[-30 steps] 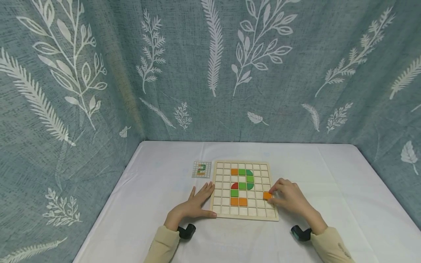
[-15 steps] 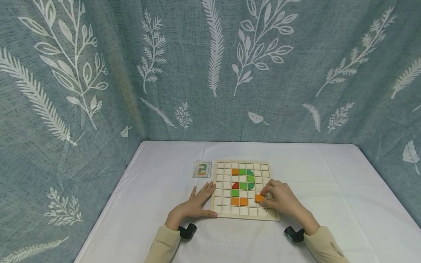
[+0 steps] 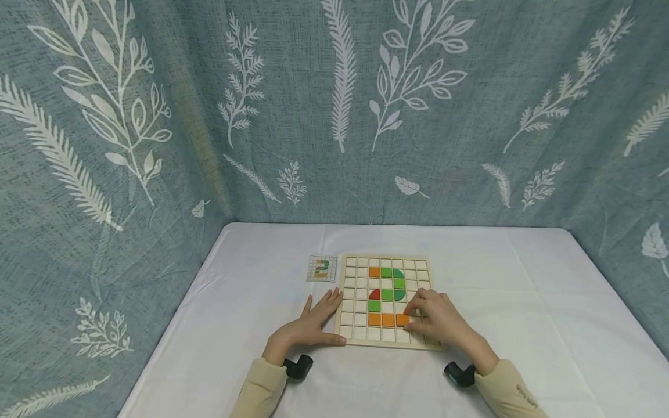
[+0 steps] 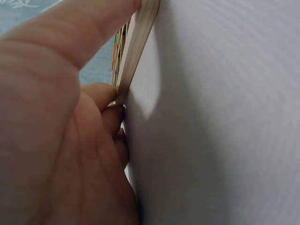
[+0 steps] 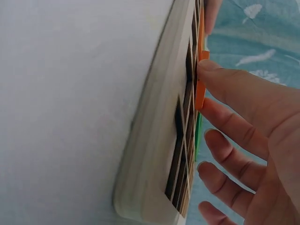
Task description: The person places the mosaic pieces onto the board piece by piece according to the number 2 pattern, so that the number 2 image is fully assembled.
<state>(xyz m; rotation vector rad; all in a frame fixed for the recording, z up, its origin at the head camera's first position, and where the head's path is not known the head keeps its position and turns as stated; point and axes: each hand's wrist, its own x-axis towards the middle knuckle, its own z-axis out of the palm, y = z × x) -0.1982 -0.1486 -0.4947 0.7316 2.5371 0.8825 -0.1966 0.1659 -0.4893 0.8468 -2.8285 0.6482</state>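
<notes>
A wooden grid board lies on the table, holding orange, green and red tiles laid out like a figure 2. My right hand pinches an orange square tile between thumb and index finger, at the right end of the bottom orange row. In the right wrist view that orange tile stands slightly proud of the grid, the other fingers loosely bent beside it. My left hand rests at the board's left edge, fingers spread. The left wrist view shows the thumb against the board's side.
A small pattern card with a coloured 2 on a grid lies left of the board's top corner. White cloth covers the table. A leaf-print curtain hangs behind and at both sides. Black wrist cameras sit under the wrists.
My right hand has carried the orange tile leftward over the board, from its right edge to beside the two orange tiles in the bottom row. The left hand has stayed in place.
</notes>
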